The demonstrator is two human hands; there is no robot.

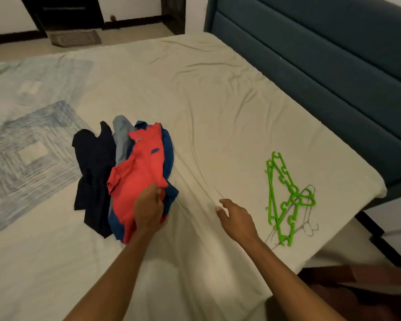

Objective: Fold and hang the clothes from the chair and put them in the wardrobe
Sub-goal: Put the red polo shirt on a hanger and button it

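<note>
A heap of clothes lies on the bed [218,107]: a red garment [141,163] on top, a blue one [168,147] under it, a grey-blue one [122,133] behind and a dark navy one [94,163] at the left. My left hand [148,209] grips the near part of the red garment. My right hand [236,218] hovers over the bare sheet to the right of the heap, fingers apart, holding nothing. Green plastic hangers [283,193] and thin wire hangers [307,218] lie on the sheet further right.
A teal padded headboard [322,54] runs along the right side of the bed. A blue patterned cover [26,144] lies on the left. The bed's corner and floor show at lower right. Dark furniture [65,12] and a mat [75,38] sit at the back.
</note>
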